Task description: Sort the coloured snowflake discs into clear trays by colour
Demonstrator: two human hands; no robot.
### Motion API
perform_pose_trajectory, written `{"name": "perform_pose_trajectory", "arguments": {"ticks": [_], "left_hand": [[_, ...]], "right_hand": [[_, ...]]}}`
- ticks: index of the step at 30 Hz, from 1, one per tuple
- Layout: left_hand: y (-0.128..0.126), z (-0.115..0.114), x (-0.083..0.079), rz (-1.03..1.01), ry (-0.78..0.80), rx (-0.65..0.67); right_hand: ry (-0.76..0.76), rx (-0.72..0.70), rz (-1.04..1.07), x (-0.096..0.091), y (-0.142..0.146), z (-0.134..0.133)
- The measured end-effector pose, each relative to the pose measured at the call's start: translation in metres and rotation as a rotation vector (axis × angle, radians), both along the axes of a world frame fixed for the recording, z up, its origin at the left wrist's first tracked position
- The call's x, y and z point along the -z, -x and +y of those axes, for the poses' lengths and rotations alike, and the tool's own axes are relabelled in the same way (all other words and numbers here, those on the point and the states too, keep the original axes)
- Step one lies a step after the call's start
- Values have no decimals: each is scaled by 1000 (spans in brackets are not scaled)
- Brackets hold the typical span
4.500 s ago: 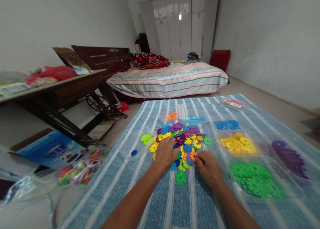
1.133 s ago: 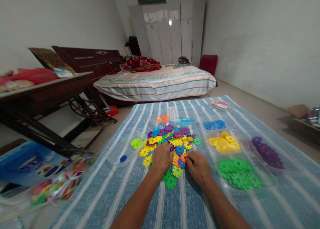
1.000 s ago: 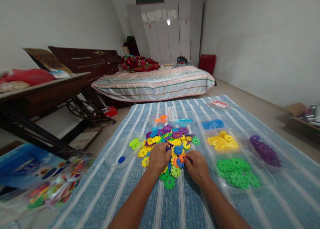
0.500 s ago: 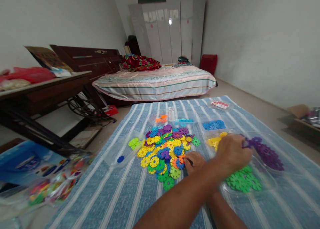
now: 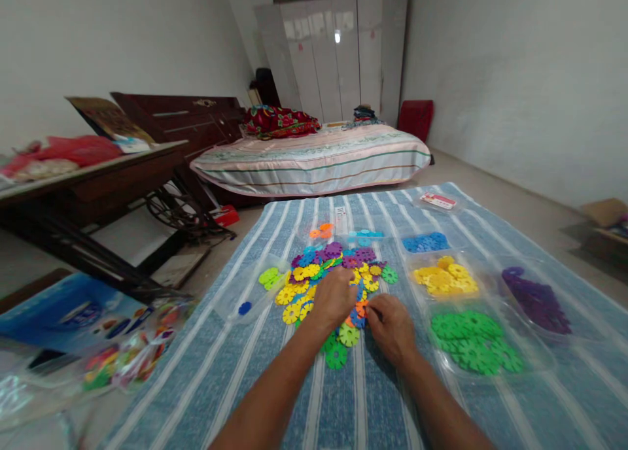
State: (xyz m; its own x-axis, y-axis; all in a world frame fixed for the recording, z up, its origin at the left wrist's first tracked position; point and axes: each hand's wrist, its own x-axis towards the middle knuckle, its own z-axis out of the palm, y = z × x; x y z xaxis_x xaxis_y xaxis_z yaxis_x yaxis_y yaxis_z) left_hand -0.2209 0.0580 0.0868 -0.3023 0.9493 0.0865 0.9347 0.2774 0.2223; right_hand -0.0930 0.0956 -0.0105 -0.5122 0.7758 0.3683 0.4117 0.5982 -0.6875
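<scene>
A heap of mixed coloured snowflake discs (image 5: 338, 272) lies on the blue striped cloth (image 5: 275, 371). My left hand (image 5: 335, 297) rests palm down on the near side of the heap, fingers curled among the discs; what they hold is hidden. My right hand (image 5: 391, 326) sits just right of it, fingers pinched at the heap's edge near an orange disc. To the right, clear trays hold sorted discs: green (image 5: 471, 345), yellow (image 5: 445, 277), purple (image 5: 537, 301) and blue (image 5: 426, 242).
A clear tray with light-green and one blue disc (image 5: 255, 286) lies left of the heap. A bag of toys (image 5: 122, 362) and a blue box (image 5: 73, 309) sit off the cloth at left. A dark table (image 5: 88, 182) and a bed (image 5: 314, 159) stand beyond.
Half a second ago my left hand was reaching across to the purple tray on the right; it has come back to the mixed heap. My right hand has stayed by the heap.
</scene>
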Motion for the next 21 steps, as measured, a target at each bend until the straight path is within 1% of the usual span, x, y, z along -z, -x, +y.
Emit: {"name": "perform_pose_trajectory", "arguments": {"ticks": [1, 3, 6, 10, 14, 16, 18, 21], "left_hand": [[14, -9, 3, 39, 43, -49], [34, -25, 7, 70, 117, -120], [44, -37, 11, 69, 181, -136], [39, -38, 16, 79, 177, -104], [37, -34, 20, 65, 126, -137], [41, -33, 22, 8, 100, -154], [47, -34, 20, -95, 92, -161], [55, -34, 11, -253, 54, -153]], "right_hand": [[12, -9, 0, 0, -1, 0], [28, -20, -4, 0, -1, 1], [32, -27, -13, 2, -1, 2], [28, -31, -20, 5, -2, 3], [22, -33, -17, 4, -1, 3], [18, -26, -7, 3, -1, 3], [17, -15, -2, 2, 0, 3], [15, -4, -2, 1, 1, 3]]}}
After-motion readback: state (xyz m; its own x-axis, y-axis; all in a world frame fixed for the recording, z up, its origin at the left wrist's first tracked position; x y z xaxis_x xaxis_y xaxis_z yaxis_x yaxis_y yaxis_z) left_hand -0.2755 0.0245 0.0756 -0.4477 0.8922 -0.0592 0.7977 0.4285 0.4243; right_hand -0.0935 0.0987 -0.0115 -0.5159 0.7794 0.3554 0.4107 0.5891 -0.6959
